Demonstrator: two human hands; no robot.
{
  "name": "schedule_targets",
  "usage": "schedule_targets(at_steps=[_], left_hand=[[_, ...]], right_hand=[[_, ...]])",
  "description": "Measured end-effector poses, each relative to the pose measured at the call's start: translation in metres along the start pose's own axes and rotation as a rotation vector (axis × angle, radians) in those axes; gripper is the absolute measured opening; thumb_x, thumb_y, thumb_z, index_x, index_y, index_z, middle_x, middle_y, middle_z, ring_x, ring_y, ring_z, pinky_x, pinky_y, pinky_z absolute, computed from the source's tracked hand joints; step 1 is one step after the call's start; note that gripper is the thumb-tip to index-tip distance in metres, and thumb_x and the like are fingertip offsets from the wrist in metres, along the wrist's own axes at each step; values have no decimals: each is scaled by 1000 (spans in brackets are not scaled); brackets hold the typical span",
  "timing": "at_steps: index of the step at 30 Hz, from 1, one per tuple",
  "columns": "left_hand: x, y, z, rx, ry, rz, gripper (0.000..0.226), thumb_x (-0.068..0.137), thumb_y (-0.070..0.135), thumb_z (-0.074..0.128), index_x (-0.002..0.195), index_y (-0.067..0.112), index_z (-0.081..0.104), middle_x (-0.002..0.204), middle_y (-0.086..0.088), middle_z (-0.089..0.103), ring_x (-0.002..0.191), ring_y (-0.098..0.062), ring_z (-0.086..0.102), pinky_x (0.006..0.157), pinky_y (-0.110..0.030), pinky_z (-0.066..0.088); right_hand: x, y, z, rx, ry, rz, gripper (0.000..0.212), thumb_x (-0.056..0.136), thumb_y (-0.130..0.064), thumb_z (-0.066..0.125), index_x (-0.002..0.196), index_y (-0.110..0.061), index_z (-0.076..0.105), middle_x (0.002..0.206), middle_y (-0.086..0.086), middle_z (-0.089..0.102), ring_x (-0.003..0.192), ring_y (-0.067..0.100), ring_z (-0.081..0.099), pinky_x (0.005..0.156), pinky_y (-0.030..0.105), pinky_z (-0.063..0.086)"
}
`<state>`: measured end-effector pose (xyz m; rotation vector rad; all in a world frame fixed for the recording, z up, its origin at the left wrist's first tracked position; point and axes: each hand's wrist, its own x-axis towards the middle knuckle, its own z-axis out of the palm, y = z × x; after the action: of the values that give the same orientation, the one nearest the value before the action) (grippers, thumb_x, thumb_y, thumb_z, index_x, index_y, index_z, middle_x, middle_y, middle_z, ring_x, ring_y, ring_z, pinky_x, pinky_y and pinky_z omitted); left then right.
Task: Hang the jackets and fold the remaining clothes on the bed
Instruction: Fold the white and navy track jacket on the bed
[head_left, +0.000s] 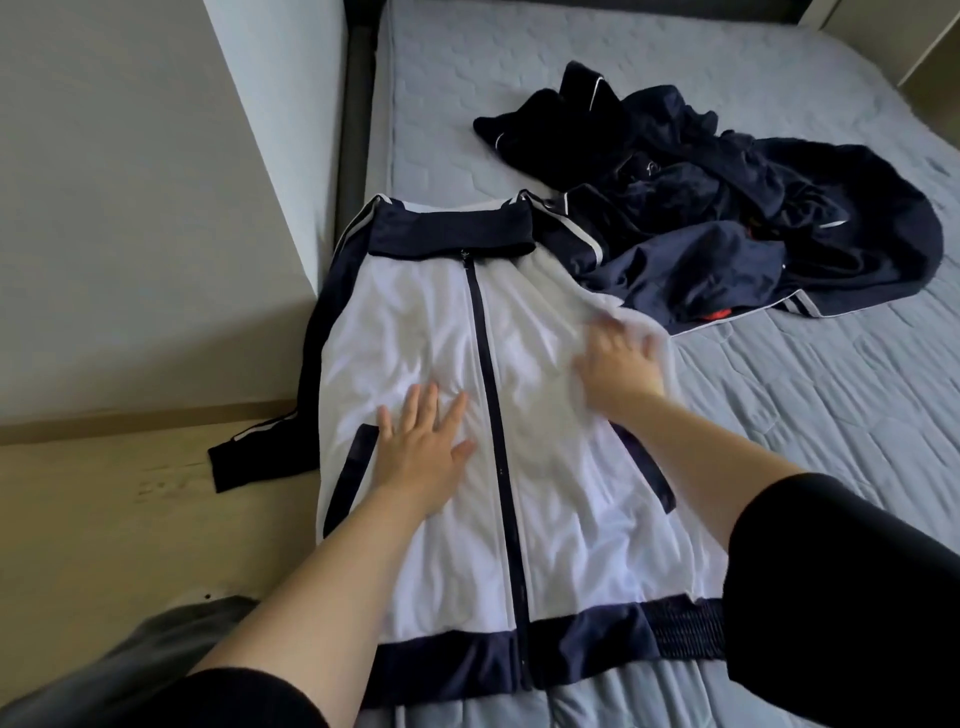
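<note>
Head view. White jacket (561, 499) with navy trim lies front-up on the left part of the bed (805, 395), near the mattress edge. Zip (493, 415) is closed and runs straight down the middle. Navy collar (452, 228) is at the far end. Navy hem band (457, 660) is at the near end, close to the person.

One navy sleeve (260, 452) with white stripes hangs off the bed's left edge, its cuff over the wooden floor (104, 519).

Left hand (423, 447): palm down, flat on the white panel just left of the zip, fingers straight and spread. It presses the cloth and grips nothing.

Right hand (618, 364): on the jacket's right side, near its outer edge, touching the cloth. It is smeared by motion blur; whether its fingers lie flat or pinch the fabric cannot be told.

Heap of dark navy clothes (727, 208) lies crumpled further up the bed, to the right. It touches the jacket at the shoulder beside the collar.
</note>
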<state>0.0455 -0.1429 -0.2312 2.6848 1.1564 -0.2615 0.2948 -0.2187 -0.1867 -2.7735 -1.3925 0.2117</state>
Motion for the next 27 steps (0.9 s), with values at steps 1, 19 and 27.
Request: schedule_targets(at_steps=[1, 19, 27], left_hand=[[2, -1, 2, 4, 9, -1, 57, 95, 54, 4, 140, 35, -26, 157, -4, -18, 142, -24, -23, 112, -53, -11], [-20, -49, 3, -282, 132, -320, 57, 99, 45, 25, 150, 34, 2, 159, 2, -5, 146, -21, -3, 113, -54, 9], [-36, -85, 0, -1322, 176, -820, 48, 86, 43, 62, 121, 10, 56, 126, -11, 55, 110, -28, 55, 88, -34, 45]], right_hand=[[5, 6, -3, 64, 12, 156, 56, 98, -35, 28, 147, -10, 15, 154, 4, 17, 143, 17, 9, 115, 48, 3], [-51, -92, 42, 61, 72, -223, 60, 98, -35, 23, 151, -18, 3, 159, 6, -8, 146, 21, -11, 113, 42, -12], [-73, -111, 67, 38, -120, -254, 56, 99, -37, 21, 151, -27, 2, 159, -4, -9, 145, 12, -11, 115, 44, -10]])
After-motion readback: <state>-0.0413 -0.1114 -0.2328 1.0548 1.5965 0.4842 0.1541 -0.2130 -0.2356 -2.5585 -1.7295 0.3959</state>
